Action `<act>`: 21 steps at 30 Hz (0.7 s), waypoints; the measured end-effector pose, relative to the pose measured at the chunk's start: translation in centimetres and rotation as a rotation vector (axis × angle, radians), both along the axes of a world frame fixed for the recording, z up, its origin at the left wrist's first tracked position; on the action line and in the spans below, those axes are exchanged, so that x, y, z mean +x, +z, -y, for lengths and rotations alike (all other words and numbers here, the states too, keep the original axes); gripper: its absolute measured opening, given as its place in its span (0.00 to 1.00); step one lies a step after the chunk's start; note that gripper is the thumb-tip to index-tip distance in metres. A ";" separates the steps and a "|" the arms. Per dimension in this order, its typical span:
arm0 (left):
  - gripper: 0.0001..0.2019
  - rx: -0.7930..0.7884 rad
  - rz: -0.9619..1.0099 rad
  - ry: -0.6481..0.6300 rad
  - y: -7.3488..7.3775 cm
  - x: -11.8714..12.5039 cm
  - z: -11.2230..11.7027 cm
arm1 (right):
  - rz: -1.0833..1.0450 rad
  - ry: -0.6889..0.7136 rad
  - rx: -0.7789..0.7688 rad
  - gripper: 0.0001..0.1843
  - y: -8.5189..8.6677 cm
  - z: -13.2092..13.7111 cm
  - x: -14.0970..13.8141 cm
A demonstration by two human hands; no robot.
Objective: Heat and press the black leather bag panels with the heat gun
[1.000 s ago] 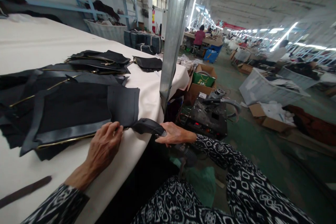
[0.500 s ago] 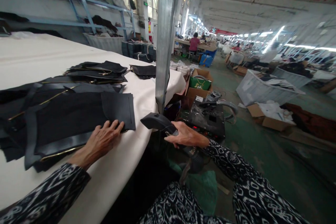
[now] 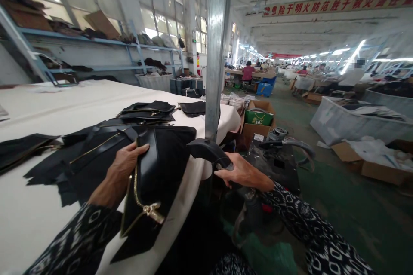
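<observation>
Two hands, one black handheld tool (image 3: 206, 150), one black panel (image 3: 171, 154) in hand; landmark is the single metal post (image 3: 216, 51). Left hand (image 3: 121, 167): grip pinching the panel's edge, left of the post and nearer the person; forearm comes in from lower left, knuckles up, fingers bent. Right hand (image 3: 241, 172): grip wrapped round the tool's handle, right of the post and nearer; forearm from lower right, tool nose aimed left in front of the post base, right by the panel's edge, can't tell if touching. Panel sits tilted at the near edge of the worktop (image 3: 26, 223), one gold zipper (image 3: 137, 193) facing the person, one metal pull (image 3: 155, 212) hanging low. Four other groups of black pieces on the worktop, all left of the post: one large pile (image 3: 87, 167), one stack (image 3: 26, 150) farthest left, one stack (image 3: 146, 111) behind the panel, one small group (image 3: 192, 108) just beside the post; pieces per group can't be counted. Right of post: one green bag (image 3: 258, 117) in one cardboard box (image 3: 254, 131), one black machine (image 3: 274, 163) nearer.
</observation>
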State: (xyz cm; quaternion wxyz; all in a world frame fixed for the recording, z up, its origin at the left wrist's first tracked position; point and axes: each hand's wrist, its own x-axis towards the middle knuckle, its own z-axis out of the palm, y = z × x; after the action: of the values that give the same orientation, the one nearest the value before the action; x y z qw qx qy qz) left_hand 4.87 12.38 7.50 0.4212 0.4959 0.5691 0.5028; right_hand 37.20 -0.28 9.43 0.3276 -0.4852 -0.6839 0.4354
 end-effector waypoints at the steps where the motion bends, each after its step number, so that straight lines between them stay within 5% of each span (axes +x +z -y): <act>1: 0.20 -0.045 0.067 0.006 -0.1 0.1 0.7 | -0.006 0.013 0.014 0.11 0.4 0.0 -0.1; 9: 0.25 -0.193 0.425 0.069 -3.1 2.5 6.8 | 0.070 0.193 -0.004 0.13 2.1 -1.1 -4.1; 18: 0.37 -0.175 0.454 -0.043 -4.1 1.3 10.3 | 0.115 0.347 -0.019 0.11 1.7 -2.9 -8.3; 21: 0.37 -0.216 0.446 -0.074 -4.6 1.2 11.0 | 0.107 0.291 0.020 0.12 2.0 -4.2 -8.9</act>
State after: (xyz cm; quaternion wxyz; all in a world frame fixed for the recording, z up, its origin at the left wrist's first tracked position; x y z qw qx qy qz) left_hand 6.11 1.36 2.94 0.6049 0.3452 0.4943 0.5202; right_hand 28.31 3.95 11.45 0.2289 -0.4001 -0.7677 0.4452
